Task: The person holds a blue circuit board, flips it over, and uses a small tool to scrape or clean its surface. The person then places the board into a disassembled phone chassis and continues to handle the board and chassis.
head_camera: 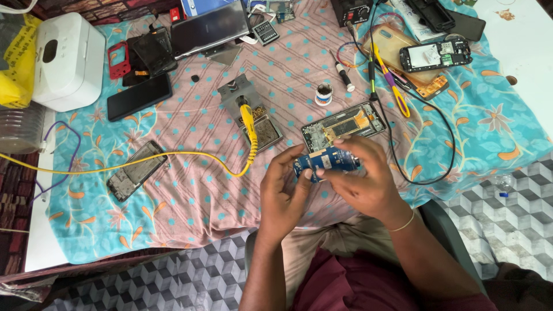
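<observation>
Both my hands hold a small blue circuit board above the front edge of the table. My left hand grips its left end with thumb and fingers. My right hand covers its right end, fingers curled over the top. Just behind the board lies an opened phone frame with its inner parts showing. A yellow-handled soldering iron rests on its metal stand to the left, and its yellow cable runs off to the left.
A pink and blue patterned cloth covers the table. On it lie another opened phone, a black phone, a red frame, a small flux tin, a white box and black cables.
</observation>
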